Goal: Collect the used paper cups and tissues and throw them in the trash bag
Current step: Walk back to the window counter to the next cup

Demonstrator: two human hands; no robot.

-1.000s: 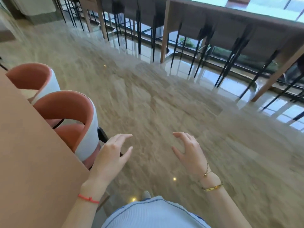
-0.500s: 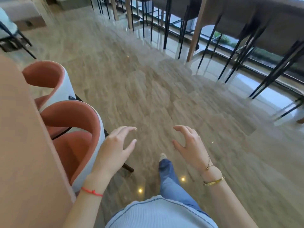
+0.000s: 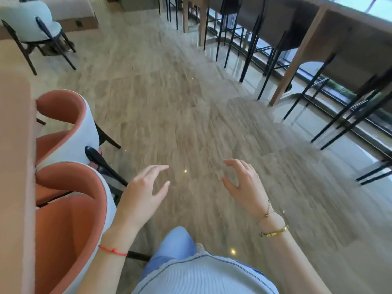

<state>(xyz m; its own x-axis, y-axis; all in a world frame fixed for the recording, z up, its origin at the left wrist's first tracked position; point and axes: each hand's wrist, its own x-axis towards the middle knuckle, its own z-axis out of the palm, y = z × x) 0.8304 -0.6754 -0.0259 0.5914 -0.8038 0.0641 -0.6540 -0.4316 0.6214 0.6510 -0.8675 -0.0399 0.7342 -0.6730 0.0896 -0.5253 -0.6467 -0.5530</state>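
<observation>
**Both hands held out empty over the floor**

The left hand (image 3: 142, 193) is hanging in front of the body with its fingers loosely spread and a little bent, and it is holding nothing. The right hand (image 3: 244, 187) is doing the same beside it, fingers relaxed and curved, thumb apart, also holding nothing. The two hands are staying well apart from each other, palms turned partly inward, above the floor (image 3: 191, 115). A red string (image 3: 112, 250) is sitting on the left wrist, and gold bracelets (image 3: 273, 231) are sitting on the right wrist.

No paper cup, tissue or trash bag is showing in this view, so I cannot tell where they are.

Below the hands, a leg in blue jeans (image 3: 174, 245) is reaching forward under a light ribbed top (image 3: 203, 276). To the left, two orange chairs (image 3: 70, 211) with white backs are standing pushed against the edge of a tabletop (image 3: 14, 166). Farther left, a pale chair (image 3: 27, 20) with black legs is standing. To the right, black stools (image 3: 246, 43) are standing under a long wooden counter (image 3: 343, 39) by the window.
</observation>
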